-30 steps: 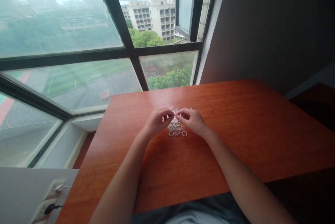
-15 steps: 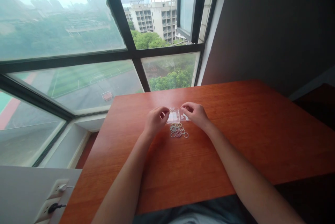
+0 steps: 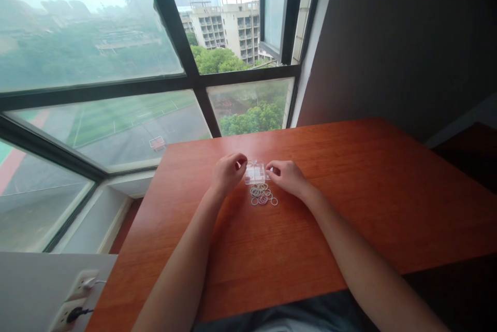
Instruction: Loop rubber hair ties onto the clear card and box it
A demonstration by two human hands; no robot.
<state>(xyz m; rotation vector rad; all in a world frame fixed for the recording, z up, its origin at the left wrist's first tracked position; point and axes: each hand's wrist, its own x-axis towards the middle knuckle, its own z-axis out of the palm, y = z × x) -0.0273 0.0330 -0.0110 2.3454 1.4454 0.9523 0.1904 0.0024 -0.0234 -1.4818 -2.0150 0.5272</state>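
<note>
Clear rectangular plastic box (image 3: 255, 172): on the reddish-brown wooden desk (image 3: 272, 249), just beyond pale and pink rings (image 3: 263, 200).
Left hand (image 3: 228, 171): curled, box's left edge; hold unclear.
Right hand (image 3: 288, 174): loosely pinched, right edge; hold unclear.
Change: hands, together a second ago, now apart.

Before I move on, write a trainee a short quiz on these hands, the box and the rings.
1. Fill in: The clear box sits between the left hand and the ____ hand.
2. Multiple choice: On the table, the rings lie
A. past the box's far edge
B. inside the box
C. in front of the box, on its near side
3. True or false: Every ring is black.

Key: 1. right (the right hand is at the box's right side). 2. C. 3. False; the rings are pale, some pinkish.
</note>
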